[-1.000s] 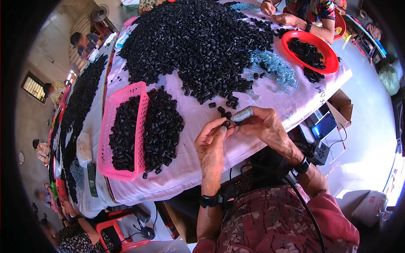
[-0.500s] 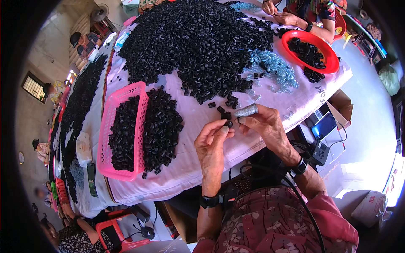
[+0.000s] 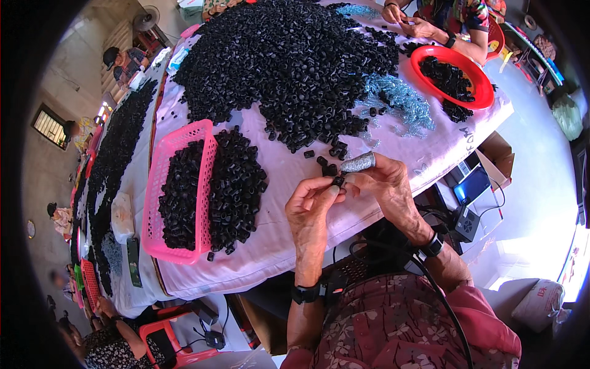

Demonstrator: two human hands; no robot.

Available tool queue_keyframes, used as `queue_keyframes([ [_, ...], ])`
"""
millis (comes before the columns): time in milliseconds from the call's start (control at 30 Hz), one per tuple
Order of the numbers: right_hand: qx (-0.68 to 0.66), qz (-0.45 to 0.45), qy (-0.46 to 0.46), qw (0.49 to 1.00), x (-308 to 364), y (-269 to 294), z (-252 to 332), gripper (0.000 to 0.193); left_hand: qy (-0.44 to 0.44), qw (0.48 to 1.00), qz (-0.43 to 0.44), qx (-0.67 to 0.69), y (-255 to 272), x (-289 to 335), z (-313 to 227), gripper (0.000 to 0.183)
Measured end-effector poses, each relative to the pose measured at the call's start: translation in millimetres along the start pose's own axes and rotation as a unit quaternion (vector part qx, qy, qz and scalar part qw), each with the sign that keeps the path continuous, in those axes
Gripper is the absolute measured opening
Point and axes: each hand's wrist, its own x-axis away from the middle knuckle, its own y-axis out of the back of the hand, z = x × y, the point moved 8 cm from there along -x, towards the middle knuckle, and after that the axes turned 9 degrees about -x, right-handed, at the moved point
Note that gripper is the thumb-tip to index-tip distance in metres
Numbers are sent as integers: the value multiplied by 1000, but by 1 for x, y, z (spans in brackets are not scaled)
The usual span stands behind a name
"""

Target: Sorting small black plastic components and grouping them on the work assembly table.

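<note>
While my left hand (image 3: pixel 314 198) pinches a small black cap (image 3: pixel 337 181) at centre frame, my right hand (image 3: pixel 382 179), gripping a silvery bundle (image 3: pixel 358 162), has drawn closer, suggesting assembly continues.

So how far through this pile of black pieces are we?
Done, it seems: the pink basket holds black caps, with more heaped beside it. In hand: the left hand and right hand pinch one black cap, the right also holding a silvery bundle. Left: the large black pile upon the table is mostly untouched.
</note>
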Motion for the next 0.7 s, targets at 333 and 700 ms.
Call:
queue_keyframes([
  [333,29,-19,6,999,-1,1,-7,18,-1,1000,1,0,1,0,1,20],
  [700,154,41,3,987,-7,-6,5,16,13,1000,28,-4,1,0,3,17],
])
